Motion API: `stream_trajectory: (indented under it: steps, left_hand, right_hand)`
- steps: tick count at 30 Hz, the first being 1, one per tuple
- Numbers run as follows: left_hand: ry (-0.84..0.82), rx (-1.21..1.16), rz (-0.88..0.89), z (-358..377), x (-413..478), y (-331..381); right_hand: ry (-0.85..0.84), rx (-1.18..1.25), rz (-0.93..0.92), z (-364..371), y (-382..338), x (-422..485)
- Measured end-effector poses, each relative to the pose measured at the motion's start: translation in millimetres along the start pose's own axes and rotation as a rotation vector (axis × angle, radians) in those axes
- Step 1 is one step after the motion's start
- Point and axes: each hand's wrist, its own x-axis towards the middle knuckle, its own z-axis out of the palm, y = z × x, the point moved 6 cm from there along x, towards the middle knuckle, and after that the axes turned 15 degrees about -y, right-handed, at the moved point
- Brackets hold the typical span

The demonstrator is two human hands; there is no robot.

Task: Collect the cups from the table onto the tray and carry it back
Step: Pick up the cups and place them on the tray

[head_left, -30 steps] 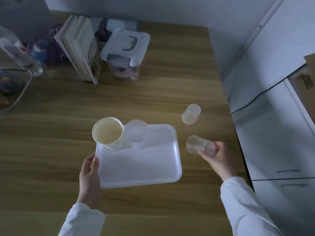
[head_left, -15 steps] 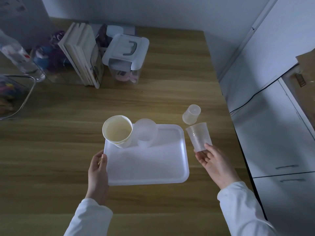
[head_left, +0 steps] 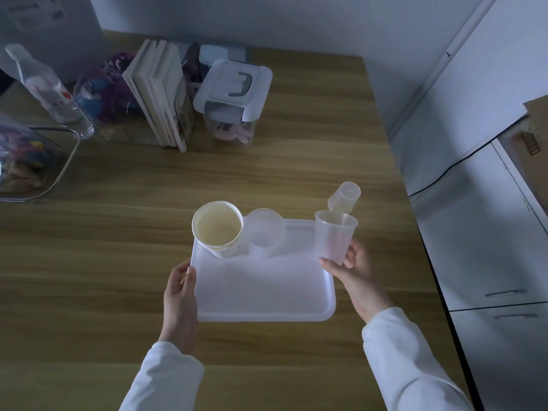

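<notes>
Noted rectangular white plastic tray (head_left: 264,295): smooth, faint sheen. Saw cream paper cup (head_left: 218,229), matt. Clear plastic cup (head_left: 334,237) looked frosted, translucent. Brown wood-grain table (head_left: 118,247) appeared smooth, satin. White cloth sleeves (head_left: 409,366) looked matt.

Right hand (head_left: 355,269) grips clear cup (head_left: 335,235) upright over tray (head_left: 267,292) right edge. Left hand (head_left: 179,298) holds tray left rim. Paper cup (head_left: 218,228), second clear cup (head_left: 264,234) on tray; inverted cup (head_left: 344,197) on table (head_left: 118,232).

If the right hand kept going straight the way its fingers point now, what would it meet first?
The right hand, with its grip on the upright translucent plastic cup, points up and left over the white plastic tray. The frosted clear cup on the tray looks first in line, though depth is unclear.
</notes>
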Motion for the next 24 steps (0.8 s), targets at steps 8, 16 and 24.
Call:
stream_trajectory:
  steps: [8,16,24]
  left_hand:
    - [-0.02,-0.014,-0.017,3,0,3]
    - [-0.023,-0.004,-0.029,6,5,3]
    - [-0.004,-0.005,-0.04,11,14,0]
  right_hand:
    - [0.086,-0.384,-0.05,11,-1,17]
    - [0.137,-0.57,-0.14,17,-6,27]
    - [0.08,-0.689,-0.221,9,-13,32]
